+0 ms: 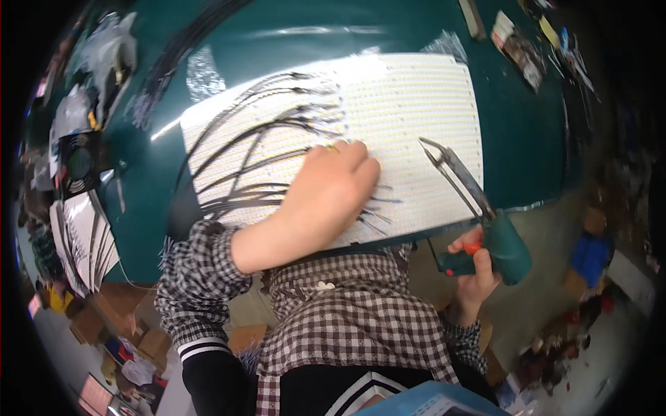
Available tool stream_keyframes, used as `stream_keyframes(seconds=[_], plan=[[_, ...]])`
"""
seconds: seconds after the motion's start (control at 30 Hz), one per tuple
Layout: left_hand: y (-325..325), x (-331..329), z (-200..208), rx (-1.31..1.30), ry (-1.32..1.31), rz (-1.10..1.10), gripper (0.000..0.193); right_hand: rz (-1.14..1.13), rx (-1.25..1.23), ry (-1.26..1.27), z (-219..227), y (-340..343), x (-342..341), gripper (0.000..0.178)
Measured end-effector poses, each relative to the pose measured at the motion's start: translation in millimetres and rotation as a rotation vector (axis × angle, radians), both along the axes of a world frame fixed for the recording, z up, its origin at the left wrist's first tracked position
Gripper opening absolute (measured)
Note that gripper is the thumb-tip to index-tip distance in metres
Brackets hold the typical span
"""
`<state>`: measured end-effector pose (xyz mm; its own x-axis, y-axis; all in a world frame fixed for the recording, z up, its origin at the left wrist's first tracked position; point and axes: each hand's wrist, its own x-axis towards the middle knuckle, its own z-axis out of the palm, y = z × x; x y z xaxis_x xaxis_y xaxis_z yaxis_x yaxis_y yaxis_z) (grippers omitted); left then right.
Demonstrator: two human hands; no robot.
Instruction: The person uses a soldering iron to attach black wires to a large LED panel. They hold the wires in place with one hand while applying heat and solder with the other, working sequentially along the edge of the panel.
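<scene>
A white panel [416, 97] with rows of small yellowish dots lies on the green table. Black wires [239, 132] fan across its left half, their thin ends lying near the middle. My left hand [336, 184] rests low on the panel's middle, fingers curled down among the wires; its fingertips are hidden, so what they pinch cannot be made out. In my right hand [479, 277], beyond the panel's lower right corner, is a green soldering gun [513, 253] with a red-orange trigger. Its long metal tip points up and left over the panel, apart from the wires.
Clear tape [206, 73] lies at the panel's upper left corner. A bundle of black wires [184, 45] stretches across the far left. Plastic bags [107, 55], a black fan [80, 163] and white sheets with wires [84, 239] line the left edge. A plastic packet [520, 52] sits far right.
</scene>
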<state>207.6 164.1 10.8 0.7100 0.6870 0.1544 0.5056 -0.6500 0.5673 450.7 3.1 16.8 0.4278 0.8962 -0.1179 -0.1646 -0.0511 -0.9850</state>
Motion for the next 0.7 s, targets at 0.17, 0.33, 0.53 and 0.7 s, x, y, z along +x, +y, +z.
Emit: stream_keyframes(seconds=[0.17,0.33,0.53,0.7], plan=[[-9.7,-0.9,-9.5,0.153,0.089,-0.033,0.012,-0.192,-0.104,0.125,-5.3,-11.9,-10.0,0.02],[-19.4,-24.9,13.9,-0.051,-0.12,0.099,0.016,-0.083,-0.129,0.044,-17.2,-3.7,6.1,0.036],[-6.6,-33.0,12.8,-0.121,-0.136,0.201,0.012,-0.12,-0.168,0.056,2.3,0.8,-11.8,0.02],[-7.8,-41.4,22.3,-0.266,-0.175,0.325,0.011,0.029,-0.092,0.071,26.5,23.5,-22.9,0.014]])
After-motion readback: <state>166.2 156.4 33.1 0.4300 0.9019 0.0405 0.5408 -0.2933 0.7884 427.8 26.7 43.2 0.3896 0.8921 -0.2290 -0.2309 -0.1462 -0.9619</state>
